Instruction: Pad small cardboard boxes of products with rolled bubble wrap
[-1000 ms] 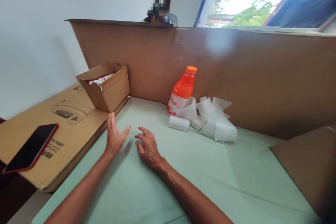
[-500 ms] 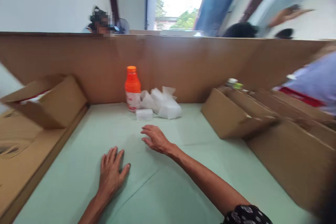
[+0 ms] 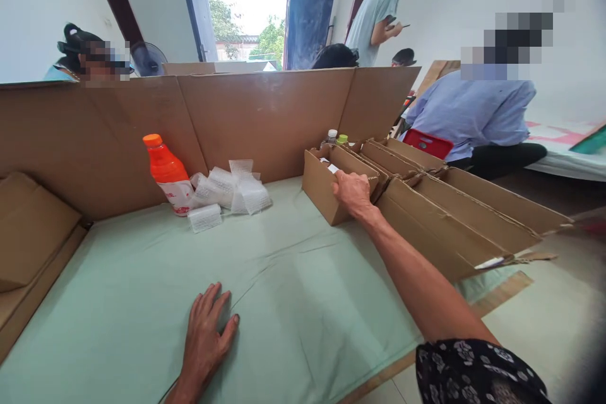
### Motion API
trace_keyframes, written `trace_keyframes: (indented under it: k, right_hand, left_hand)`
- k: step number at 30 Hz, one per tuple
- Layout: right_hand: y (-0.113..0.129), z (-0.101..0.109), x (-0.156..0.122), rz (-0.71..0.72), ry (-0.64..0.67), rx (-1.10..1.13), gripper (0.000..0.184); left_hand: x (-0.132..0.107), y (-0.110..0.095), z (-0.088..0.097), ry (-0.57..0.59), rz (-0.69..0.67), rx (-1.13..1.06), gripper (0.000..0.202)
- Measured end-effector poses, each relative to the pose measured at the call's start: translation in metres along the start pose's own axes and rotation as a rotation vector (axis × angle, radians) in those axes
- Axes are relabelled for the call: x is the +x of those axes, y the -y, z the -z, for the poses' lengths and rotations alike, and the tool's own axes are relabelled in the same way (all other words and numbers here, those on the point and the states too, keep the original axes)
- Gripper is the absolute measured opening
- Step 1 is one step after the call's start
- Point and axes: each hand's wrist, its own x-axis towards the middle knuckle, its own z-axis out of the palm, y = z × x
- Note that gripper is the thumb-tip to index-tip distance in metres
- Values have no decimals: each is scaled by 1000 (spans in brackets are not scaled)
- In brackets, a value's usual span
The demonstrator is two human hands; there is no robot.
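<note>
Meanwhile, in the head view, the right hand [image 3: 353, 193] was at a box [image 3: 320, 192] on the right of the green cloth [image 3: 137, 278], fingers bent over its rim; from where I stood, I couldn't tell whether they gripped anything. The left hand [image 3: 208, 328] lay palm-down on the cloth, fingers spread, holding nothing. A bottle [image 3: 170, 167] stood beside bubble wrap [image 3: 240, 192].

On the cloth [image 3: 142, 303], a bottle [image 3: 170, 169] stands at the far left, bubble wrap [image 3: 250, 194] just right of it, cardboard boxes [image 3: 319, 192] farther right; a cardboard panel [image 3: 265, 117] stands behind bottle and wrap.
</note>
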Motion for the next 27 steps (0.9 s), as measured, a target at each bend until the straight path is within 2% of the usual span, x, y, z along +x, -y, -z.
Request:
trace_keyframes:
  k: [2,5,8,10,12,14,16,17,19,21,24,27]
  right_hand:
    - [0,2,-11,78,20,32,20]
    - [2,9,-55,248,40,109,15]
    - [-2,22,-111,485,-33,393,14]
    - [-11,31,-144,556,-120,646,14]
    - [-23,34,-167,469,-186,851,21]
    - [-34,26,-184,261,-200,997,27]
    - [-36,10,-196,53,-110,1100,31]
    - [-32,-1,-202,-20,-23,1140,35]
    - [-16,-24,-213,-96,181,1203,44]
    - [8,-43,-222,-146,315,1235,52]
    - [43,-58,-228,-185,350,1259,57]
    - [74,-63,-220,-90,399,1320,58]
  left_hand:
    - [0,0,4,-42,79,-78,38]
    - [0,-5,13,-94,255,-197,46]
    - [0,-18,24,-115,364,-289,61]
    - [-2,-29,31,-110,379,-357,70]
    - [-2,-39,37,-104,373,-439,78]
    - [-2,-46,41,-105,381,-514,83]
    - [-2,-52,44,-95,412,-563,87]
    - [-3,-54,44,-81,421,-577,87]
    - [-3,-58,43,-47,406,-585,85]
    - [-3,-59,42,-23,379,-575,80]
    - [6,-50,44,-36,439,-566,74]
    - [26,-24,56,-81,559,-582,68]
